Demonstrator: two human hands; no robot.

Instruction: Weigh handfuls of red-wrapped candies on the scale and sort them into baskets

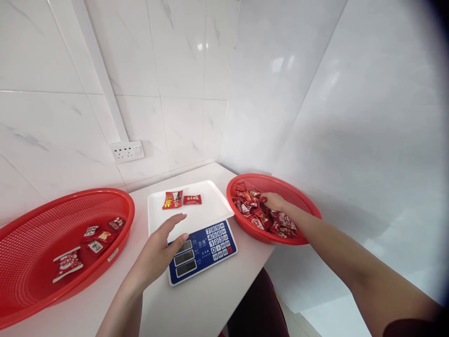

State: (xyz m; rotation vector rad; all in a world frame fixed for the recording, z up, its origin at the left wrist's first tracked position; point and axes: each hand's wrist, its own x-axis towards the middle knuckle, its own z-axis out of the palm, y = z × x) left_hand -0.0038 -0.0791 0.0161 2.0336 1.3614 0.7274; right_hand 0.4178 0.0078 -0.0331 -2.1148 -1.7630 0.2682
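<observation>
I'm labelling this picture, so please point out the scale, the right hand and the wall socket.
Scale (202, 245), head view: on its blue key panel.
Right hand (275, 201), head view: on the back of the hand.
Wall socket (127, 151), head view: on the middle of its plate.

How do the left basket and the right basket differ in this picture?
The left basket holds a few scattered packets; the right basket holds a crowded heap of them. The right hand reaches into the right basket, while no hand is inside the left basket. The picture's edge cuts off the left basket, not the right basket. Both are red with perforated walls.
</observation>
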